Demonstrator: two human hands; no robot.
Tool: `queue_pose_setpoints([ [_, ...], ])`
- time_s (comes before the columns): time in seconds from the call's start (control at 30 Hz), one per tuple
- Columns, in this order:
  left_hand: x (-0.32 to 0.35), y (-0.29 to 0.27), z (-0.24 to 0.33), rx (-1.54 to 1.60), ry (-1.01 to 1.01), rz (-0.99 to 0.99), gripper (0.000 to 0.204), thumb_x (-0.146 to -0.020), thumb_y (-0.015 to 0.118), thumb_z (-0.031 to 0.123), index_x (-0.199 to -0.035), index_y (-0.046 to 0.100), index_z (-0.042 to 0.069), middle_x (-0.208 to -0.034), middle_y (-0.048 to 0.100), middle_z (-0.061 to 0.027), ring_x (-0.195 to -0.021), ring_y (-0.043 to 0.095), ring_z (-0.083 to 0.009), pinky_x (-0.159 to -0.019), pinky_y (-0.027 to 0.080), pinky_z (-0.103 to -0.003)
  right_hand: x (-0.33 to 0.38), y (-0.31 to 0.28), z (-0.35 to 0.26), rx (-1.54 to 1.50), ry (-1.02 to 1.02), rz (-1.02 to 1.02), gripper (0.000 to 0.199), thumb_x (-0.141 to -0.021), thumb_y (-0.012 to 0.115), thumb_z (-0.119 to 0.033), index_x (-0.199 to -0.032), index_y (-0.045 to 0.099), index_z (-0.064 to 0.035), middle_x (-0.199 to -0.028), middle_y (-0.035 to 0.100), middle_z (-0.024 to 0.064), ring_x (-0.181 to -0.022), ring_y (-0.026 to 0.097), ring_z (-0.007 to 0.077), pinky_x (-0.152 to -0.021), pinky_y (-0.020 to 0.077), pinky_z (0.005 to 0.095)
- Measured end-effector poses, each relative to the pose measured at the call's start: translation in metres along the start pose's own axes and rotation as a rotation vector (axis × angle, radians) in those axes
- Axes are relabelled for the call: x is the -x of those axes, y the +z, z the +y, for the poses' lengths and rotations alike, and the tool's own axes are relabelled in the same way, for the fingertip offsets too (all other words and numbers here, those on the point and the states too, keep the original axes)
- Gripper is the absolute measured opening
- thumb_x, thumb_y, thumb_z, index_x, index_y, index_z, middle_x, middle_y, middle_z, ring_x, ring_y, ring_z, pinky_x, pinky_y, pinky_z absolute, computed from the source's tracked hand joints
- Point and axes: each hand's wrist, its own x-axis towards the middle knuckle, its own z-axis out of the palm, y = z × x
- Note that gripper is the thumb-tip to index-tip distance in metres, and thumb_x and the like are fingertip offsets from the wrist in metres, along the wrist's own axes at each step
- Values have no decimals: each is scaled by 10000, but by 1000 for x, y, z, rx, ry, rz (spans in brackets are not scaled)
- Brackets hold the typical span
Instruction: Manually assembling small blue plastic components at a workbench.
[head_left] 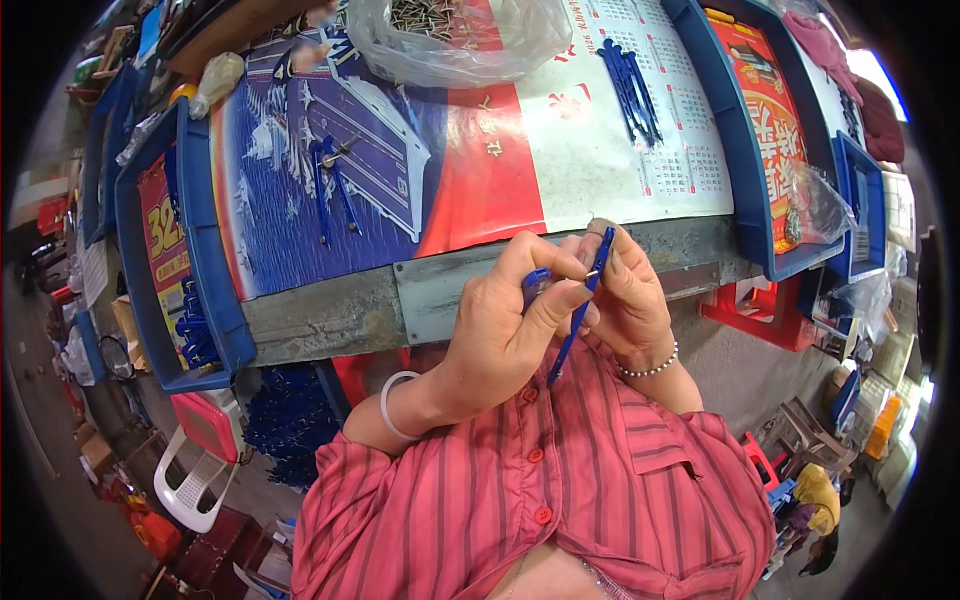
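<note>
In front of my chest, both hands work close together on a slender blue plastic strip (570, 345), which slants down toward my shirt. My right hand (640, 305) pinches its upper part between thumb and fingers. My left hand (490, 315) has thumb and forefinger closed on a small metal pin (592, 273) that meets the strip; whether it passes through cannot be told. Another blue piece (536, 280) is partly hidden inside the left hand's fingers. On the table beyond lie a bundle of blue strips (630, 90) and two blue strips (325, 190) with a metal pin.
A clear plastic bag (460, 65) of metal pins sits at the table's far side. Blue trays stand left (228, 300) and right (725, 130). Below are a heap of blue strips (290, 420), a white chair (190, 490) and a red stool (765, 320). A person (815, 500) is at lower right.
</note>
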Motion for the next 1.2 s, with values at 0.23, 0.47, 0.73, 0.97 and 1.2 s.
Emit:
queue_pose_setpoints([
  [0.23, -1, 5, -13, -345, 309, 102, 124, -919, 562, 95, -971, 489, 9, -664, 577, -40, -550, 550, -96, -537, 475, -223, 0, 1, 3, 19, -6, 24, 173, -940, 530, -179, -1012, 509, -24, -912, 528, 115, -611, 512, 139, -545, 443, 248],
  [0.47, -4, 3, -21, -748, 709, 175, 263, -744, 691, -27, -942, 522, 16, -646, 600, -77, -517, 606, -212, -456, 471, -291, -2, 2, 9, 222, -135, 4, 158, -930, 555, -180, -960, 490, -39, -909, 511, 100, -748, 471, 118, -631, 409, 224],
  [0.73, -5, -4, -19, -610, 605, 157, 251, -738, 667, -70, -925, 520, 11, -680, 605, -94, -552, 620, -236, -474, 475, -305, -4, 10, 4, 499, -246, 76, 200, -907, 590, -198, -922, 496, -21, -829, 539, 76, -665, 479, 100, -565, 385, 200],
  [0.97, -12, -19, -23, -860, 693, 151, 168, -743, 606, 9, -898, 546, 40, -685, 599, -47, -555, 606, -203, -459, 452, -308, -20, 31, -28, 492, 263, 258, 123, -919, 546, -135, -903, 492, -26, -687, 563, 47, -367, 382, 25, -321, 300, 154],
  [1.2, -20, -29, -27, -701, 728, 256, 181, -755, 651, 37, -903, 547, 40, -709, 604, -85, -602, 620, -248, -502, 471, -324, -37, 35, -21, 268, 316, 242, 160, -921, 518, -121, -1049, 497, -27, -640, 596, 117, -306, 352, 30, -278, 268, 150],
])
